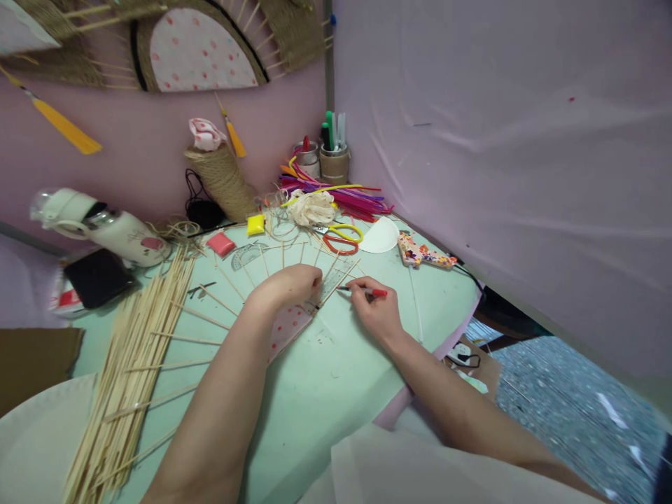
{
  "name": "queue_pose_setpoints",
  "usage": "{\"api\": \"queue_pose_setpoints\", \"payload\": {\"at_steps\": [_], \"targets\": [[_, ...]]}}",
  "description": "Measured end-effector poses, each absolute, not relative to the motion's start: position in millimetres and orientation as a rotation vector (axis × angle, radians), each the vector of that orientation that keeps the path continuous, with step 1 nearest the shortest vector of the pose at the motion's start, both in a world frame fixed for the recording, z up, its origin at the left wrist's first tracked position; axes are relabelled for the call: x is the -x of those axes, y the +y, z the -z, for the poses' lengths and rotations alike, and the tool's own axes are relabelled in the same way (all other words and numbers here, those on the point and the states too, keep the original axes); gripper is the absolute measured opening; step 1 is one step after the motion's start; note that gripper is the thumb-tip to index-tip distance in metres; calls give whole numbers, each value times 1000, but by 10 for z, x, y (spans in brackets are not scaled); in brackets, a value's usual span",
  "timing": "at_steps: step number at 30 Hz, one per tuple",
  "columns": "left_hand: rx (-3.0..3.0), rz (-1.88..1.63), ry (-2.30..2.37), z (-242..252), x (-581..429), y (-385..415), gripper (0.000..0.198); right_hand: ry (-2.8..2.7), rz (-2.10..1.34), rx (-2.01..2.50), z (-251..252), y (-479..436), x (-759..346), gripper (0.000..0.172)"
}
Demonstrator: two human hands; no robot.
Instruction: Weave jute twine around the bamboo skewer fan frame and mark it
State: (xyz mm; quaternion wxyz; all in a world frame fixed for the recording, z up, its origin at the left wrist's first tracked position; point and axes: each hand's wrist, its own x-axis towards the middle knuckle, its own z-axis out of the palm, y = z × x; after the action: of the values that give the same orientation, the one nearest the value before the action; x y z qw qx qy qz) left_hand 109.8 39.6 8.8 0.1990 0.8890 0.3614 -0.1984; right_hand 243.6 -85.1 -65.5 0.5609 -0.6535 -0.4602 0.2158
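Observation:
My right hand (375, 308) is closed round a red pen (376, 292), its tip pointing left near a stick. My left hand (302, 283) is curled, with its fingers pressed down on a clear ruler (332, 280); part of the grip is hidden. Under my left forearm lies a half-round piece of white cloth with red dots (288, 329). Thin wooden sticks (207, 320) fan out from it across the pale green tabletop (315, 420). My arm covers much of this fan.
A bundle of wooden sticks (136, 350) lies left. Behind are a bottle (110, 227), a twine cone (223, 178), pipe cleaners (346, 196), scissors (341, 241) and a pen cup (334, 164). A white half-disc (381, 234) and a flowered glue gun (423, 252) lie right.

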Motion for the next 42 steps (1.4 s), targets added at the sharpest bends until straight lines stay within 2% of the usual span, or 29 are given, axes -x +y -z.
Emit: {"api": "queue_pose_setpoints", "payload": {"at_steps": [16, 42], "targets": [[-2485, 547, 1023, -77, -1110, 394, 12, -1114, -522, 1552, 655, -850, -2430, 20], [-2484, 566, 1035, -104, -1119, 370, 18, -1116, -518, 1560, 662, -847, -2424, 19]]}}
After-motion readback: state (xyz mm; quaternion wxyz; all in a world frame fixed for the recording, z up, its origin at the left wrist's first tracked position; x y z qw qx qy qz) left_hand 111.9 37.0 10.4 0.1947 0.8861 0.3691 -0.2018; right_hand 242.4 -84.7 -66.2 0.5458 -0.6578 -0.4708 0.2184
